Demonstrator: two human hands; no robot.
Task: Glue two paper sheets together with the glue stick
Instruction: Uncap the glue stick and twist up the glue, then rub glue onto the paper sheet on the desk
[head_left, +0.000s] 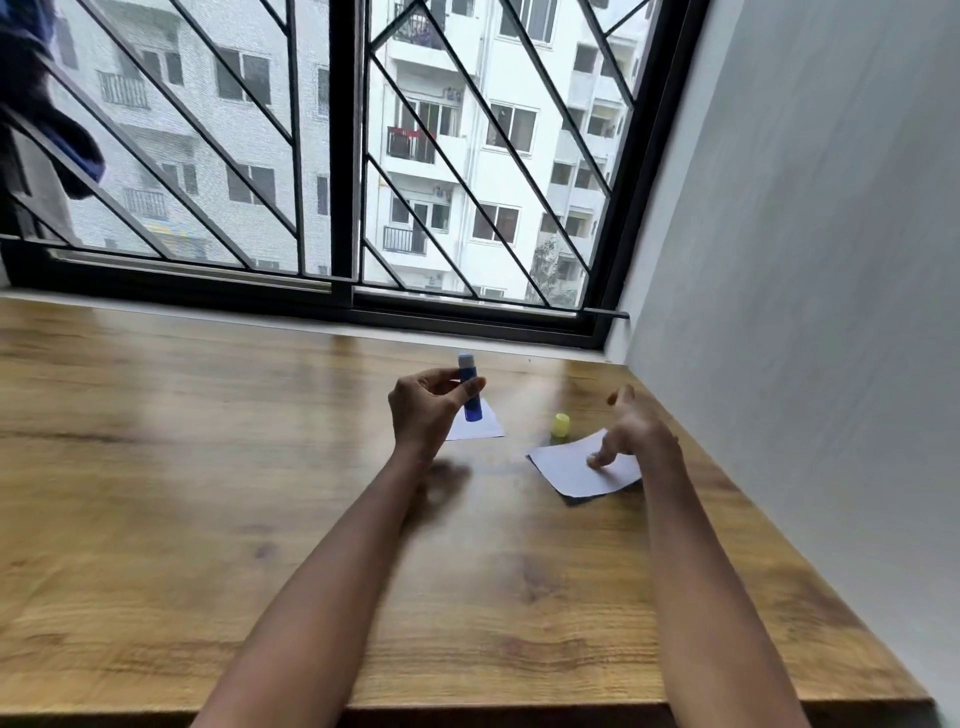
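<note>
Left hand (423, 410) pinches blue glue stick (470, 388) upright, raised over a white paper sheet (480, 426) on the wooden table (208, 467); yellow cap (560, 425) stands between sheets; right hand (631, 431), blurred, fingers spread, seems to touch second paper sheet (576, 467)

We see the left hand (423, 410) pinching the blue glue stick (470, 388) upright above one paper sheet (480, 425). The right hand's (631, 428) fingertips (596, 460) press a second paper sheet (576, 467) near the yellow cap (560, 424) on the wooden table (208, 467)
</note>
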